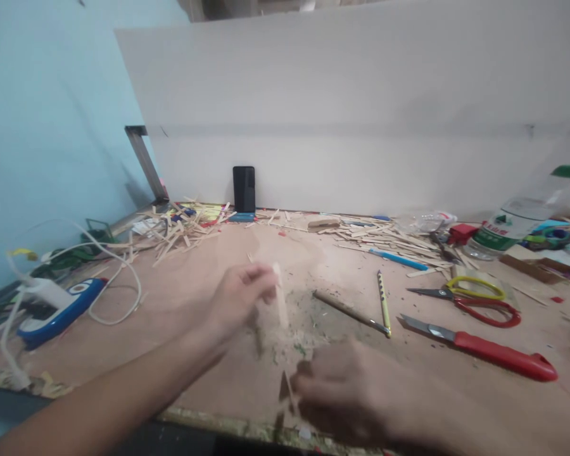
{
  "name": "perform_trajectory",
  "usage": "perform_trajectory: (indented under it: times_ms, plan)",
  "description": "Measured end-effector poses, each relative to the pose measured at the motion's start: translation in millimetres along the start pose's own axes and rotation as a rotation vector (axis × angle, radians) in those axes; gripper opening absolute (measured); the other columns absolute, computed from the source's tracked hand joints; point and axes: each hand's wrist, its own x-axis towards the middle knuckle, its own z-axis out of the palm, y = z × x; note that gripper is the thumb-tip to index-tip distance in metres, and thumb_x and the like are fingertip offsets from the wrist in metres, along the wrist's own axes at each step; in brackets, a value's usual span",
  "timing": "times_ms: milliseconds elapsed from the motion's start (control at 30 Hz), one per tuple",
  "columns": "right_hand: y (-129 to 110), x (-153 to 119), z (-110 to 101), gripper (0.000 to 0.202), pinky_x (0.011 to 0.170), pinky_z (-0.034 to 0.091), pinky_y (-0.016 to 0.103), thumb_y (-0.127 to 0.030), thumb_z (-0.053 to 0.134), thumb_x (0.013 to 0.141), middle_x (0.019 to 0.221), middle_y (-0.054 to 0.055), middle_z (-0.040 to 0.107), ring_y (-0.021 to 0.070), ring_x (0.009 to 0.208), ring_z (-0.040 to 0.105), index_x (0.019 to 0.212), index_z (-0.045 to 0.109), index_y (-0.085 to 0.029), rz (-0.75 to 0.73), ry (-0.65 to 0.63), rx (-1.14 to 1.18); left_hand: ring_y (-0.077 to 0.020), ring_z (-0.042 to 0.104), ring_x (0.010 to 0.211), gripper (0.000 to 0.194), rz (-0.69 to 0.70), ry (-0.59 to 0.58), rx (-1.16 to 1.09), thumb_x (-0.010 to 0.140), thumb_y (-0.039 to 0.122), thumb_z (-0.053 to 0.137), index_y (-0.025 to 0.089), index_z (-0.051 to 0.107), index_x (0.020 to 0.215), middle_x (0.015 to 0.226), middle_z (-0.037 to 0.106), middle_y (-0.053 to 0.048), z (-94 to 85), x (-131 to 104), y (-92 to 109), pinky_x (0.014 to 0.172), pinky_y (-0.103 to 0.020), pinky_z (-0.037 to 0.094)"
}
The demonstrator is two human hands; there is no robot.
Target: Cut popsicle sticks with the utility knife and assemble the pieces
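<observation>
My left hand (247, 291) is closed round the upper end of a thin, pale wooden strip (281, 304), whose lower end reaches down to the table at the middle. Closer to the front edge, my right hand (339, 380) is smeared by motion, its fingers curled together. A thin, pointed piece (289, 387) shows at its fingertips, too blurred to name. Small shavings (292, 342) lie on the table between the two hands.
Right of my hands lie a dark rod (351, 311), a patterned pencil (384, 304), scissors (484, 301) and a red-handled knife (503, 356). Piled strips (384, 237), a bottle (508, 225) and a phone (244, 189) stand or lie behind. A power strip (61, 316) is left.
</observation>
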Motion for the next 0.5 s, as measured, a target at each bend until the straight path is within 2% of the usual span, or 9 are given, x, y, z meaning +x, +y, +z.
perform_trajectory:
  times_ms: [67, 167, 233, 300, 367, 433, 500]
  plan:
    - [-5.0, 4.8, 2.4, 0.015, 0.054, 0.034, 0.030, -0.012, 0.051, 0.102, 0.072, 0.000, 0.059, 0.0140, 0.060, 0.045, 0.091, 0.060, -0.018, 0.007, -0.007, 0.011, -0.0118, 0.048, 0.063, 0.026, 0.017, 0.006, 0.010, 0.078, 0.038, 0.068, 0.017, 0.062, 0.064, 0.062, 0.056, 0.001, -8.8, 3.2, 6.1, 0.064, -0.025, 0.039]
    - [-0.8, 5.5, -2.0, 0.015, 0.052, 0.031, 0.031, -0.015, 0.056, 0.098, 0.068, -0.002, 0.055, 0.0130, 0.057, 0.042, 0.084, 0.059, -0.020, 0.187, 0.054, -0.067, -0.0112, 0.043, 0.057, 0.026, -0.070, -0.149, 0.129, 0.079, 0.035, 0.071, 0.017, 0.062, 0.063, 0.059, 0.053, 0.002, -20.2, -5.2, 14.7, 0.056, -0.025, 0.032]
    - [7.8, 2.1, -11.1, 0.016, 0.055, 0.034, 0.030, -0.013, 0.056, 0.096, 0.070, 0.000, 0.058, 0.0139, 0.059, 0.046, 0.082, 0.059, -0.020, 0.257, 0.022, -0.123, -0.0107, 0.037, 0.054, 0.029, -0.157, -0.218, 0.242, 0.083, 0.041, 0.068, 0.018, 0.061, 0.068, 0.059, 0.049, 0.004, -25.8, -16.6, 16.6, 0.052, -0.026, 0.025]
    - [16.6, -3.9, -22.9, 0.018, 0.060, 0.041, 0.030, -0.009, 0.052, 0.096, 0.077, 0.003, 0.066, 0.0169, 0.067, 0.055, 0.094, 0.068, -0.019, 0.303, -0.063, -0.190, -0.0110, 0.035, 0.054, 0.032, -0.225, -0.266, 0.358, 0.087, 0.046, 0.064, 0.019, 0.061, 0.071, 0.060, 0.047, 0.005, -31.2, -28.3, 14.9, 0.051, -0.026, 0.023]
    - [24.2, -12.7, -34.3, 0.033, 0.063, 0.046, 0.031, -0.003, 0.047, 0.094, 0.087, 0.007, 0.073, 0.0208, 0.077, 0.063, 0.108, 0.072, -0.020, 0.366, -0.123, -0.286, -0.0119, 0.040, 0.058, 0.033, -0.239, -0.324, 0.486, 0.092, 0.045, 0.059, 0.018, 0.062, 0.072, 0.063, 0.050, 0.004, -37.0, -38.0, 10.9, 0.055, -0.026, 0.027]
    - [32.6, -25.6, -43.6, 0.043, 0.061, 0.048, 0.034, -0.003, 0.045, 0.090, 0.101, 0.010, 0.077, 0.0240, 0.083, 0.068, 0.117, 0.073, -0.021, 0.468, -0.172, -0.372, -0.0134, 0.046, 0.062, 0.037, -0.198, -0.370, 0.672, 0.096, 0.043, 0.056, 0.018, 0.061, 0.070, 0.065, 0.054, 0.003, -43.1, -45.6, 6.5, 0.059, -0.028, 0.030]
    - [44.4, -42.2, -50.9, 0.047, 0.067, 0.053, 0.040, -0.009, 0.042, 0.093, 0.111, 0.011, 0.078, 0.0287, 0.092, 0.072, 0.125, 0.073, -0.025, 0.569, -0.126, -0.442, -0.0159, 0.052, 0.065, 0.038, -0.120, -0.353, 0.887, 0.099, 0.041, 0.054, 0.018, 0.061, 0.069, 0.067, 0.058, 0.001, -49.4, -52.1, 2.9, 0.062, -0.029, 0.032]
